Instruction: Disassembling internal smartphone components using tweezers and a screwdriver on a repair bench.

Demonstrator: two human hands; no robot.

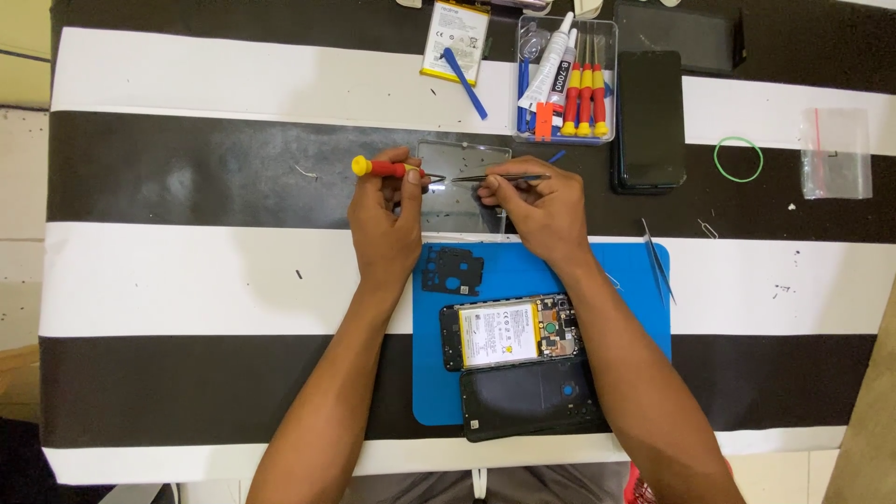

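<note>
screwdriver [387, 169], red with a yellow cap, pinched in the left hand [385, 224] above a clear tray [464, 187]; the right hand [541, 210] grips tweezers [499, 177], tips nearly meeting. opened phone [511, 332] lies nearer on a blue mat [635, 308].

The left hand [385, 217] holds a screwdriver [392, 169] with a glossy red and yellow plastic handle and a thin metal shaft. The right hand [537, 203] holds slim dark metal tweezers [499, 177] over a clear plastic tray [464, 154] that looks smooth and faintly shiny. The tabletop [187, 271] is covered in smooth black and white striped sheeting with a dull sheen. A matt blue rubbery mat [523, 266] carries the opened phone [511, 333], its battery wrapped in glossy foil, and a matt black plastic back cover [527, 397].
</note>
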